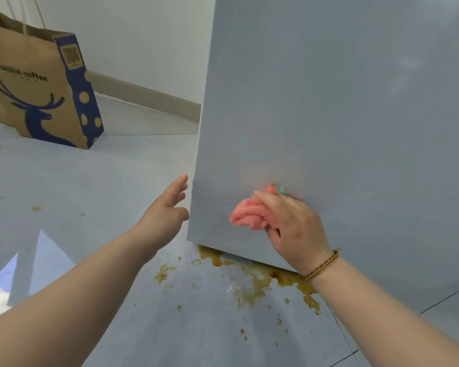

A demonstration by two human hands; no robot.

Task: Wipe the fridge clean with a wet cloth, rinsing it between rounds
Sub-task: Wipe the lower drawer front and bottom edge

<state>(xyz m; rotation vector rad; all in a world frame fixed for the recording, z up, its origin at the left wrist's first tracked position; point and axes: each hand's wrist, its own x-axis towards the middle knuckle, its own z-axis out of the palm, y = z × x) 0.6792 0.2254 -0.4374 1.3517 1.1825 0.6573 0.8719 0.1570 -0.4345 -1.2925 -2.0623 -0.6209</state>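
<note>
The grey fridge (329, 102) fills the right half of the view, its flat front facing me. My right hand (294, 223) holds a bunched pink cloth (249, 214) with a bit of green at its top and presses it against the lower part of the fridge front. My left hand (167, 207) is beside the fridge's left edge, fingers loosely extended, holding nothing; whether it touches the edge I cannot tell. A thin bracelet circles my right wrist.
Brown liquid (255, 282) is spilled on the grey floor under the fridge's bottom edge, with droplets spread around. A brown and blue paper coffee bag (43, 83) stands on the floor at the upper left, near the white wall and its baseboard.
</note>
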